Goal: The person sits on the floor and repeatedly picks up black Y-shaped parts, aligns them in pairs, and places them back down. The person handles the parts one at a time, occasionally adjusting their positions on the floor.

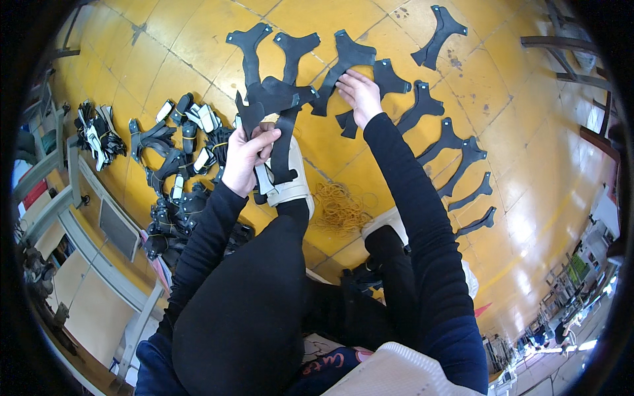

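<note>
My left hand (pixel 247 153) is closed round several flat black Y-shaped pieces (pixel 284 94), their forked ends fanned out over my left foot. Whether they are fabric or leather, I cannot tell. My right hand (pixel 360 96) reaches out to the far side, its fingers stretched, the fingertips at the edge of another black Y-shaped piece (pixel 350 51) lying on the floor. A similar piece (pixel 391 77) lies just beside that hand, partly covered by it. Two more, a left one (pixel 249 41) and its neighbour (pixel 295 47), lie beyond my left hand.
More black pieces (pixel 422 105) run in a row down the right on the yellow tiled floor (pixel 502 119). Bundled black and white pieces (pixel 188 132) lie in heaps at left. A tangle of yellow rubber bands (pixel 340 208) sits between my feet. Grey metal framing (pixel 99 251) stands at left.
</note>
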Tool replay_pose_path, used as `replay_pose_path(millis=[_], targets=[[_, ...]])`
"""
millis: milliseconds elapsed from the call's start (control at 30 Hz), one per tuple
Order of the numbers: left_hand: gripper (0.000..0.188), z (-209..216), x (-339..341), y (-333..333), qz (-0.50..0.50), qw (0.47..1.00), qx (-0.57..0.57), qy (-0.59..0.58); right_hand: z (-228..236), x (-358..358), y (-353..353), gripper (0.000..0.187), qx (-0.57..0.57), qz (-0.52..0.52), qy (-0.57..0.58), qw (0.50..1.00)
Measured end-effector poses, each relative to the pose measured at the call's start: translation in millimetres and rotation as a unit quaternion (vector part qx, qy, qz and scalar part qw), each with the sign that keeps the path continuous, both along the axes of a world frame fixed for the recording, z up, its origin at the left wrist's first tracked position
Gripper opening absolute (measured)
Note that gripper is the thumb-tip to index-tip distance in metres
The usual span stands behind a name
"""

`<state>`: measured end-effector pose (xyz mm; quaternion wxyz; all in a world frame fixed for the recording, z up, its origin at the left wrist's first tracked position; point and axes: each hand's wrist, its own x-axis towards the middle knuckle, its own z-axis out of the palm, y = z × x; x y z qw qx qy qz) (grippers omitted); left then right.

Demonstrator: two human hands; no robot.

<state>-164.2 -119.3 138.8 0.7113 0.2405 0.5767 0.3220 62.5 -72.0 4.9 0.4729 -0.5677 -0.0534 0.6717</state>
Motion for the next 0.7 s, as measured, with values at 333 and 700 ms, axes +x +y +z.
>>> replay_pose_path(millis=[333,700], targets=[[0.015,-6,2,-1,-0.015,0.999,0.025,0.020,74,-47,-57,0.049,0.031,0.067,0.165,0.983],[0.026,-5,9,-7,-0.021,0.995,0.075,-0.064,102,-46,-66,0.009,0.110,0.059,0.088,0.988]])
